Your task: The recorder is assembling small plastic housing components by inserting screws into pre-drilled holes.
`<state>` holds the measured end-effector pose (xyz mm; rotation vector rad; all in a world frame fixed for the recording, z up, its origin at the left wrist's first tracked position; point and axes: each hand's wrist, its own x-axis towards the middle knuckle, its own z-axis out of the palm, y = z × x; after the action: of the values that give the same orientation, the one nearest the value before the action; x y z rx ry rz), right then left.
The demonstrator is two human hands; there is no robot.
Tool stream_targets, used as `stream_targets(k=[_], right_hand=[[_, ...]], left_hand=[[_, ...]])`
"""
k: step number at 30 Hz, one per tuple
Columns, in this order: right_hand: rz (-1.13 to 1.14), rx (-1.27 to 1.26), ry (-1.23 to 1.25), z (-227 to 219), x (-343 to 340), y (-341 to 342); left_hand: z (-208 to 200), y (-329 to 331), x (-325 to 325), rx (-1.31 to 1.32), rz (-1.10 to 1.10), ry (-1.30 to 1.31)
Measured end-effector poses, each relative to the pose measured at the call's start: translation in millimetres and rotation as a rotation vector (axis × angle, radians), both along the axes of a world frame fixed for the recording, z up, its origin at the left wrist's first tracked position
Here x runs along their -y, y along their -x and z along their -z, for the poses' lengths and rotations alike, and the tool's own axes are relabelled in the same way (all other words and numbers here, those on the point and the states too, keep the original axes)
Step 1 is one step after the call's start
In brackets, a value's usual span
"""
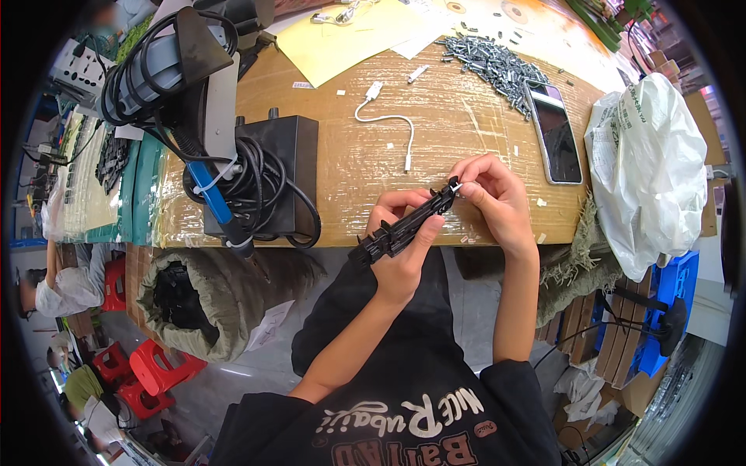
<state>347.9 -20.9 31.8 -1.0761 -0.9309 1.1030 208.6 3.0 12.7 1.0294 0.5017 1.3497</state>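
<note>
My left hand [406, 260] is closed around a long bundle of black plastic parts [398, 234], held at a slant over the table's front edge. At the bundle's upper right end, my right hand [501, 203] pinches with thumb and forefinger. A tiny white piece [458, 189] shows at those fingertips, too small to name. Beyond the hands a short white cable [400, 116] with a plug at each end lies on the table. Farther off is a heap of small metal cylinders [489, 68], with a phone [556, 136] to its right.
A black box [299, 147] with coiled cables and a blue-handled tool [210, 190] stands at left on the tape-covered table [342, 186]. Yellow paper [326, 48] lies at the back. A white plastic bag [649, 163] sits at right. An open sack [233, 291] of black parts stands below left.
</note>
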Motion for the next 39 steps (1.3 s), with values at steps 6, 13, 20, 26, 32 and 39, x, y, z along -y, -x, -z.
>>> stream_targets(k=[6, 13, 20, 26, 32, 39], right_hand=[[-0.021, -0.028, 0.009, 2, 2, -1], [-0.025, 0.021, 0.062, -5, 2, 3], [0.156, -0.102, -0.303, 8, 3, 2], [-0.037, -0.052, -0.276, 9, 8, 0], [-0.147, -0.148, -0.362, 15, 11, 3], [-0.097, -0.154, -0.147, 17, 33, 41]], left_hand=[[2, 2, -1, -0.055, 0.016, -0.110], [8, 3, -5, -0.050, 0.096, -0.217], [-4, -1, -5, -0.099, 0.166, -0.108], [-6, 14, -10, -0.167, 0.492, 0.403], [-28, 23, 3, 0.089, 0.960, 0.818], [-19, 58, 7, 0.005, 0.850, 0.666]])
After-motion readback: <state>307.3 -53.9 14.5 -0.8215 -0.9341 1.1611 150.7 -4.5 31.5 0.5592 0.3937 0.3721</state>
